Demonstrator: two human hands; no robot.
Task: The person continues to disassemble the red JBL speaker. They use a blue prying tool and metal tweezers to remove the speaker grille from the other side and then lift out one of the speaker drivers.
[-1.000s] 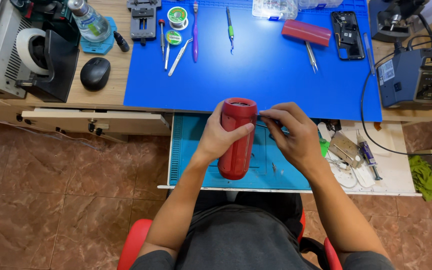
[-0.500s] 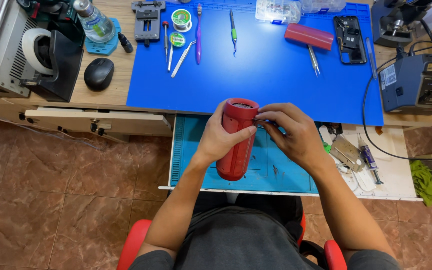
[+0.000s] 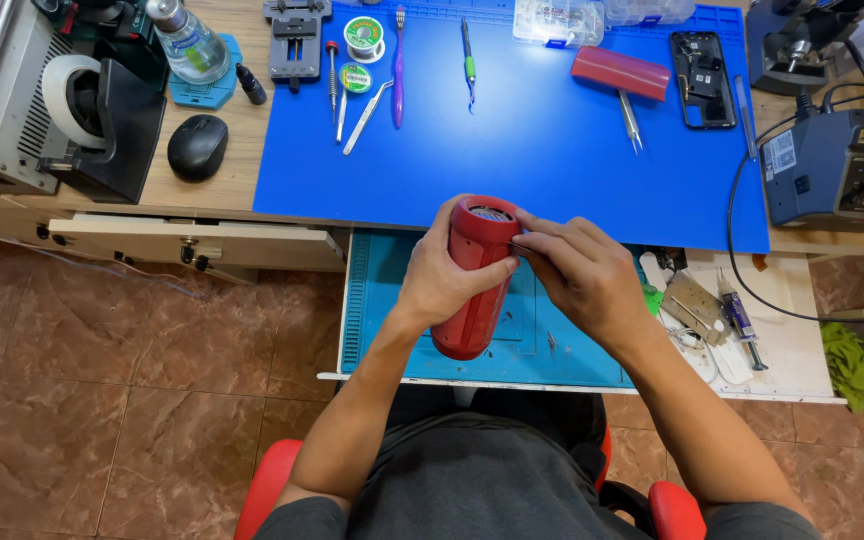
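A red cylindrical speaker [image 3: 472, 290] is held upright over the pulled-out drawer with a teal mat [image 3: 512, 320]. My left hand [image 3: 442, 275] wraps around its upper body. My right hand [image 3: 577, 270] sits at the speaker's top rim, fingers pinched against its edge; what lies between the fingertips is hidden. The open top end shows a dark grille.
A blue work mat [image 3: 552, 140] on the desk carries tweezers [image 3: 364, 105], a purple brush [image 3: 398, 65], a red panel [image 3: 620, 72] and an opened phone [image 3: 702, 80]. A soldering station [image 3: 837, 165] stands right, a black mouse [image 3: 197, 147] left. Syringes lie on the drawer's right side.
Both hands and the speaker stay almost in place; the view has shifted slightly and my right fingers have moved a little along the rim.
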